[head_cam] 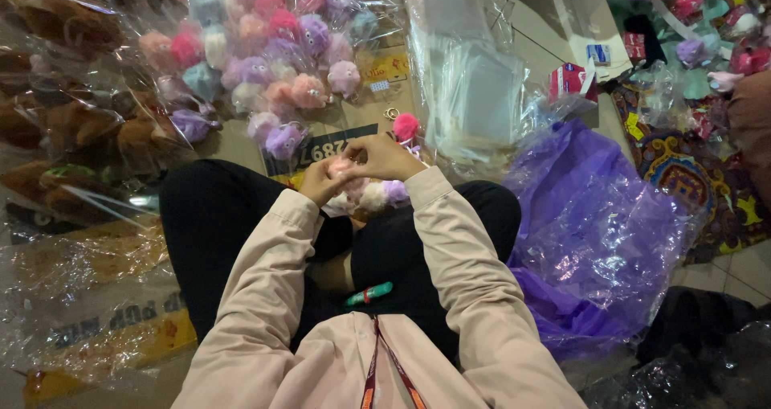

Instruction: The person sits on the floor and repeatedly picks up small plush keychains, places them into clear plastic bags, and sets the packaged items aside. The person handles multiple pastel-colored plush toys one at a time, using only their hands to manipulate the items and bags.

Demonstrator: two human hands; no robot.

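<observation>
Hands: left hand (pixel 321 182) and right hand (pixel 385 158) were pressed together, both clenched on a pale pink fluffy pompom toy (pixel 344 168).
Toy: held above the lap, near centre.
Far left: pile of pastel fluffy pompom toys (pixel 257 63) was spread.
Right: crumpled purple plastic bag (pixel 594 224) was laid.

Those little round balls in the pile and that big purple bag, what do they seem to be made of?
Pompom balls: seemingly soft synthetic fur, matte and fuzzy-edged, in pastel pink, purple and blue. Purple bag: thin plastic film, glossy, crinkled and partly see-through. Both hands, left and right, hold a pale pink pompom.
</observation>
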